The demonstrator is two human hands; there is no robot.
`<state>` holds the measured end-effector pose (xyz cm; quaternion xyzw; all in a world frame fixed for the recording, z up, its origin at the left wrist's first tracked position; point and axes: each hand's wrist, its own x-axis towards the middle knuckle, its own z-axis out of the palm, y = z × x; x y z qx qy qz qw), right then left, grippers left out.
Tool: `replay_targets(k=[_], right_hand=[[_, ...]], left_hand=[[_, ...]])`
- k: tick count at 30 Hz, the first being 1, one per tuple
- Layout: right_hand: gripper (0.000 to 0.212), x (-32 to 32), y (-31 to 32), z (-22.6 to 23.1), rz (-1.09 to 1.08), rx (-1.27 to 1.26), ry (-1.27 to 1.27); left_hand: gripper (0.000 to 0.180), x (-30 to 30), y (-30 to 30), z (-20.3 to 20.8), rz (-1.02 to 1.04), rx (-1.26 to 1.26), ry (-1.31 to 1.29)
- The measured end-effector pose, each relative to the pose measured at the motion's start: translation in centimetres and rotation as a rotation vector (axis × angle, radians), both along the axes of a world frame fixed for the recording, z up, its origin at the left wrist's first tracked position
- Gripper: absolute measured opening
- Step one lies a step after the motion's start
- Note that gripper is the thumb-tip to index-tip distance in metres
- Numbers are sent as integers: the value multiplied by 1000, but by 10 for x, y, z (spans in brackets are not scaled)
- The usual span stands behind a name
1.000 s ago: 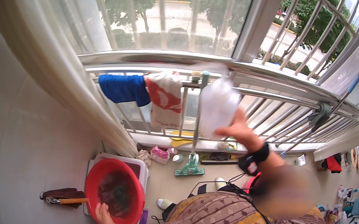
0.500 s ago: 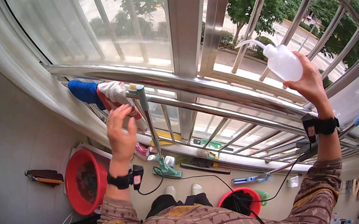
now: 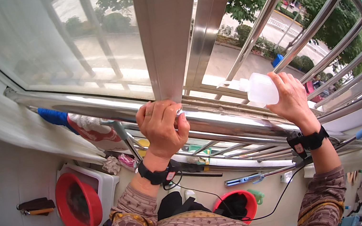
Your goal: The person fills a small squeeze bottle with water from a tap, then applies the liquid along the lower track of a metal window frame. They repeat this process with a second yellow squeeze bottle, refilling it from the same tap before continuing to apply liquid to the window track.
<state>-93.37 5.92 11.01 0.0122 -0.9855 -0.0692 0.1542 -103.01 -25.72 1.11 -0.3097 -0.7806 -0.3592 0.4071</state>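
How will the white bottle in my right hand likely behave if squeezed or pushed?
The bottle probably flexes, since its translucent walls look like thin plastic. It's likely fairly light, as the right hand holds it alone. Its rounded body might roll if laid sideways.

I can read no word or number from where I stand; the black device strapped behind my left hand [image 3: 163, 125] carries a small pale label [image 3: 171, 175] with reddish marks, too small to make out; the one behind my right hand [image 3: 290, 96] carries a similar pale tag [image 3: 299, 148], just as illegible to me. The white cloth [image 3: 83, 123] hanging to my left bears a red pattern; whether any of it is lettering, I cannot tell.
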Motion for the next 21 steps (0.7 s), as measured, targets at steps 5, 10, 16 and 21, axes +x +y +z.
replay_targets(k=[5,10,16,21], right_hand=[[67,-3,-4,-6,10,21,-33],[65,-11,-12,-12,79,-5,-46],[72,-14,-6,-11,69,-17,-63],[69,-16,-7,-10,88,-50,-43]], left_hand=[[19,-6,2,-7,64,-68,84],[21,-2,-1,-13,93,-84,70],[23,-1,2,-12,127,-91,49],[24,1,3,-14,134,-82,44]])
